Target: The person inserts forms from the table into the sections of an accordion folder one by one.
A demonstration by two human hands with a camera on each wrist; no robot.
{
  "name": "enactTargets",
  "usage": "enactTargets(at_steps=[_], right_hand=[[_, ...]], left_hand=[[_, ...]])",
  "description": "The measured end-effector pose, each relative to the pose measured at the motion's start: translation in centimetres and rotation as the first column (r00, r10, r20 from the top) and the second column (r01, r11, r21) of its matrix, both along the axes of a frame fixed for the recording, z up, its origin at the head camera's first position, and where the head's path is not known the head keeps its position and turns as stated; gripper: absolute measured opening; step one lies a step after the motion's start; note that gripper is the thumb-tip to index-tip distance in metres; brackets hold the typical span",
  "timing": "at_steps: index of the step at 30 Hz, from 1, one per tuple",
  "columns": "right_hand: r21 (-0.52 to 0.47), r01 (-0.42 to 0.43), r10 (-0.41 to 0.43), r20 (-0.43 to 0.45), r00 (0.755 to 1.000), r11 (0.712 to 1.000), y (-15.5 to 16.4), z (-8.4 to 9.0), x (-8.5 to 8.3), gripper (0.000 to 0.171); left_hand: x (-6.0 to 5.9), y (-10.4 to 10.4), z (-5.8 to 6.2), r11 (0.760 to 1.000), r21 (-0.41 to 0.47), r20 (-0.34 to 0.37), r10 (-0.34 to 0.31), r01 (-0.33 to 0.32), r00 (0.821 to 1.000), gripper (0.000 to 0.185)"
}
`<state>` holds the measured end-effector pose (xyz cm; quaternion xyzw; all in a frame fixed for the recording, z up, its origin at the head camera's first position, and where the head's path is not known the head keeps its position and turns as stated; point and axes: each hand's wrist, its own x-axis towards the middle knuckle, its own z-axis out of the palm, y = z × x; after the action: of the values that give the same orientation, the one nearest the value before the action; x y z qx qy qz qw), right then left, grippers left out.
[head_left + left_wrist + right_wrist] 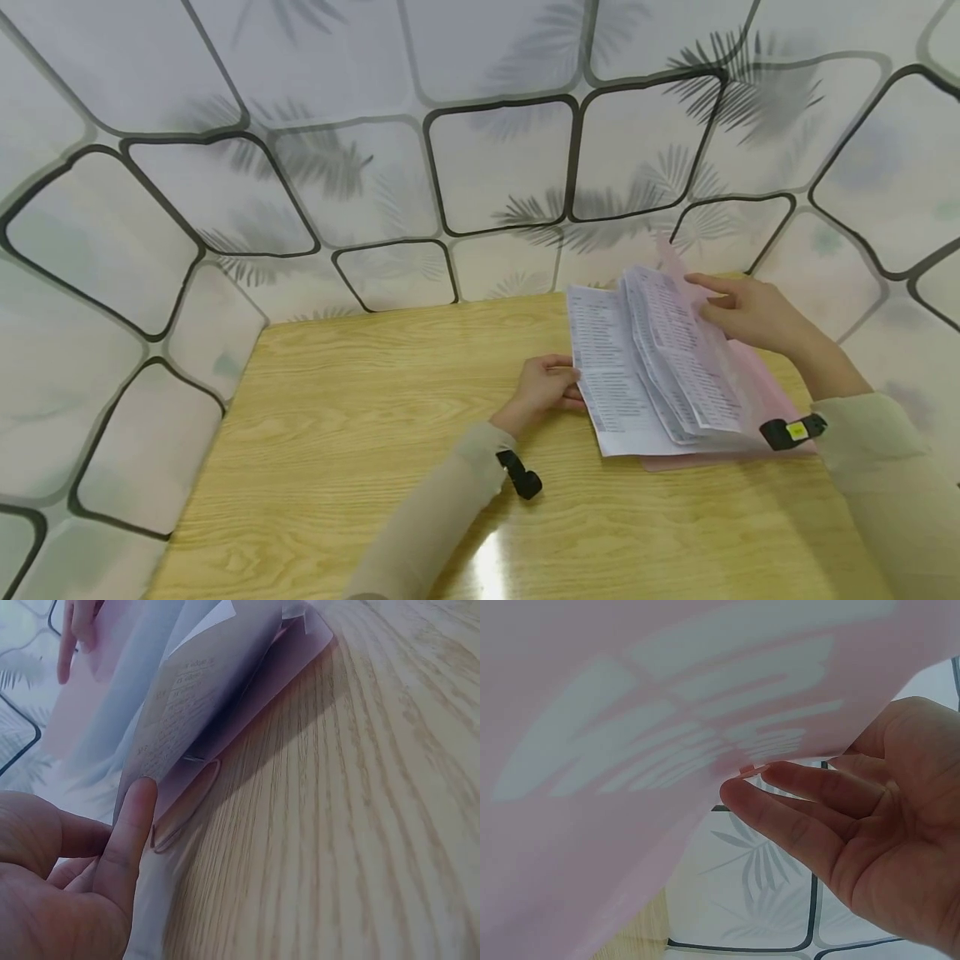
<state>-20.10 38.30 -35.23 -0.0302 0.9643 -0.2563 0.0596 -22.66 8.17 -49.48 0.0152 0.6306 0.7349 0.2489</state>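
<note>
A stack of white printed papers [611,367] lies partly spread in a pink see-through plastic folder [761,379] on the table. The left hand [542,385] pinches the left edge of the papers between thumb and fingers. In the left wrist view, that paper edge [169,742] rises off the folder's lower sheet [277,694]. At the upper right, the right hand [753,312] pinches the folder's raised top cover. Up close in the right wrist view, thumb and finger meet at the edge of the pink cover [667,847], which bears large pale markings.
The wood-grain table [360,392] stretches to the left and front. Behind it and at both sides stands a pale wall covering [495,167] with dark outlines and leaf prints. A black wrist strap [517,475] sits on each sleeve.
</note>
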Motion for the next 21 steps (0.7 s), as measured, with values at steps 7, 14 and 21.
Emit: enactTargets(at_steps=[7, 14, 21], right_hand=[[-0.005, -0.003, 0.003, -0.008, 1.000, 1.000, 0.0, 0.1, 0.1, 0.061], [-0.014, -0.004, 0.004, 0.005, 1.000, 1.000, 0.0, 0.0, 0.0, 0.062], [-0.013, -0.008, 0.008, 0.005, 1.000, 1.000, 0.0, 0.0, 0.0, 0.062]], left_hand=[[0.2, 1.2, 0.2, 1.000, 0.005, 0.015, -0.004, 0.004, 1.000, 0.030], [0.2, 2.1, 0.0, 0.999, 0.030, 0.011, 0.027, -0.028, 1.000, 0.029], [0.5, 2.8, 0.0, 0.998, 0.039, 0.004, 0.039, -0.039, 0.999, 0.029]])
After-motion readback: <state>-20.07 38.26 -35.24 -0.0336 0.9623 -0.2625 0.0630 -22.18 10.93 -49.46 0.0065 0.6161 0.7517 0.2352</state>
